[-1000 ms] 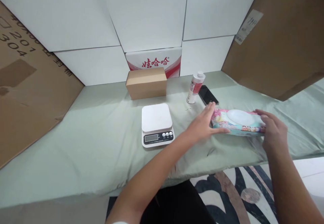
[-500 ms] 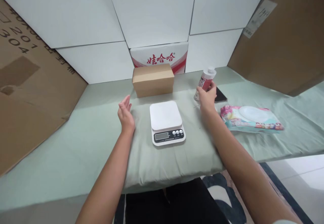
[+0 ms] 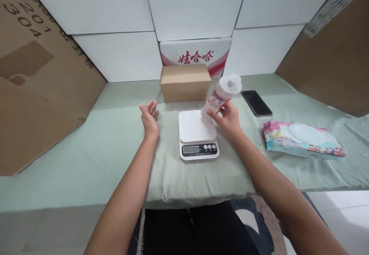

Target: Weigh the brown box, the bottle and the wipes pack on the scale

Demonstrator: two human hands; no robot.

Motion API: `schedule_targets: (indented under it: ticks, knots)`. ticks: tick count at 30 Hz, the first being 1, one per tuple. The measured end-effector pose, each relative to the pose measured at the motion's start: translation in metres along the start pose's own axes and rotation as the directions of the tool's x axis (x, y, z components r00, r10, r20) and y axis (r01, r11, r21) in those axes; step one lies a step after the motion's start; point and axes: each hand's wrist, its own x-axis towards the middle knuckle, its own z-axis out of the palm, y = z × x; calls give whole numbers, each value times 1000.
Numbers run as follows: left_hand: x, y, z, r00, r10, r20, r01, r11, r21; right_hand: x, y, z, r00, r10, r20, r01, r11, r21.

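My right hand (image 3: pixel 229 120) grasps the tilted white-and-red bottle (image 3: pixel 221 91) by the digital scale (image 3: pixel 196 128); my left hand (image 3: pixel 150 121) is released, fingers loosely curled.

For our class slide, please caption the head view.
A right hand holds a tilted bottle by a white scale, the left hand empty.

I see room to pass over the tabletop (image 3: pixel 115 132) at frame left; the scale (image 3: pixel 196 127) and raised bottle (image 3: pixel 221 93) block the centre, the brown box (image 3: pixel 186 90) upper centre.
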Motion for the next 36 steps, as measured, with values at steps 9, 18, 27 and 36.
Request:
schedule_targets:
  ticks: [9, 18, 27, 36]
  knots:
    - [2, -1, 0, 1000, -3, 11, 3, 1000, 26, -22, -20, 28, 965, 64, 254, -79, 996, 49]
    - [1, -2, -1, 1000, 5, 14, -6, 1000, 25, -17, -23, 22, 961, 54, 272, -58, 998, 8]
    - [-2, -3, -2, 1000, 17, 19, -18, 999, 33, -16, -25, 17, 970, -4, 242, 14, 999, -37]
    - [-2, -1, -1, 1000, -7, 0, 7, 1000, 30, -6, -19, 8, 999, -42, -8, 41, 985, -167]
